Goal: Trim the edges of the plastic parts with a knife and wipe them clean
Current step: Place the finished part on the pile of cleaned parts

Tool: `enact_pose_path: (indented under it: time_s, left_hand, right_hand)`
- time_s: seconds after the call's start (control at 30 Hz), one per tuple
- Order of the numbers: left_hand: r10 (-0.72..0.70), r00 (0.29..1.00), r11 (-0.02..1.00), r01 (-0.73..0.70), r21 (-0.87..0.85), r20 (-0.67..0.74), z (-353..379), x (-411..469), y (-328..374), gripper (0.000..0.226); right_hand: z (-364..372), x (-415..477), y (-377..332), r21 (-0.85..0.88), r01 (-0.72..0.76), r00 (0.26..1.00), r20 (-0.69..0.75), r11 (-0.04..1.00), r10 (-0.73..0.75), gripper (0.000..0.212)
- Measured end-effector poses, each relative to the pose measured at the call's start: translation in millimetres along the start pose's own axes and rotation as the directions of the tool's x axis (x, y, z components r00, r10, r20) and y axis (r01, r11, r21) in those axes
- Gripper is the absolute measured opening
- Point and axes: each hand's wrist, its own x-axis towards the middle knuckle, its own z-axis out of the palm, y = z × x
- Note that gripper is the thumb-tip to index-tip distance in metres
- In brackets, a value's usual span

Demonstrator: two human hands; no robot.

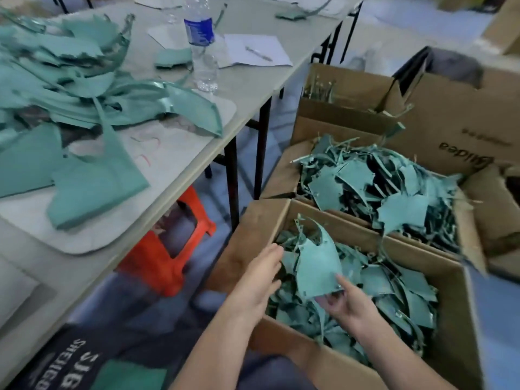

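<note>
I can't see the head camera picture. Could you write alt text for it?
A person's right hand pinches a green plastic part above a cardboard box full of similar pieces, the left hand reaching in beside it. To the left, a table holds a pile of green parts and a water bottle.
</note>
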Motion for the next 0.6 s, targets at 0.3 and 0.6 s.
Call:
enact_pose_path:
  time_s: [0.3, 0.6]
  left_hand:
    - [0.067, 0.965, 0.981, -0.111, -0.162, -0.252, -71, -6, 20, 0.059]
    - [0.455, 0.877, 0.89, -0.451, 0.063, -0.154, -75, -98, 129, 0.026]
  right_hand:
    - [41, 21, 91, -0.493, -0.222, 0.967, -0.001, 0.842, 0.254, 0.017]
    - [244, -112, 44, -0.296, 0.451, 0.651, 0.754, 0.842, -0.084, 0.039]
